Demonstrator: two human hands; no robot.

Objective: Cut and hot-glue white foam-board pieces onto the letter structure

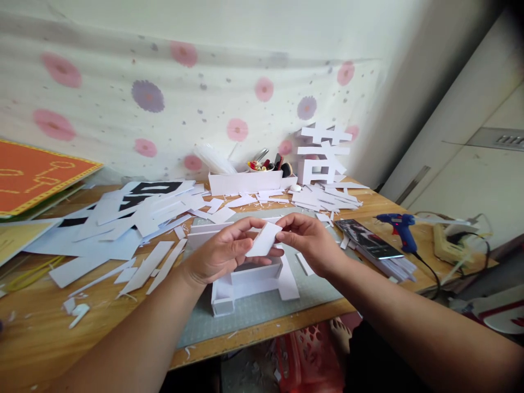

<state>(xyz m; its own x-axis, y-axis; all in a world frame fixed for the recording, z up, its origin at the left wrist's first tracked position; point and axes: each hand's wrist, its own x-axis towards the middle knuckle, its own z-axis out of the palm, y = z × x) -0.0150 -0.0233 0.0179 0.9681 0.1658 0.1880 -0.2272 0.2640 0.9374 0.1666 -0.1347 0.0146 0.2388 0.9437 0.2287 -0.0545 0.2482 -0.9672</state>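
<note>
Between my two hands is a small white foam board piece (263,240), tilted and held above the mat. My left hand (229,248) grips its left side, thumb in front and fingers behind. With thumb and forefinger, my right hand (309,240) pinches its upper right edge. Below them a white foam board structure (256,281) with upright walls lies on the grey-green cutting mat (319,289); my hands hide part of it. A narrow white strip (304,264) rests on the mat to the right.
White scraps (139,218) are heaped on the left. A blue glue gun (399,226) stands at the right, near a phone (368,238) on stacked white pieces. A white box of tools (245,182) and a white built-up character (323,155) stand at the back.
</note>
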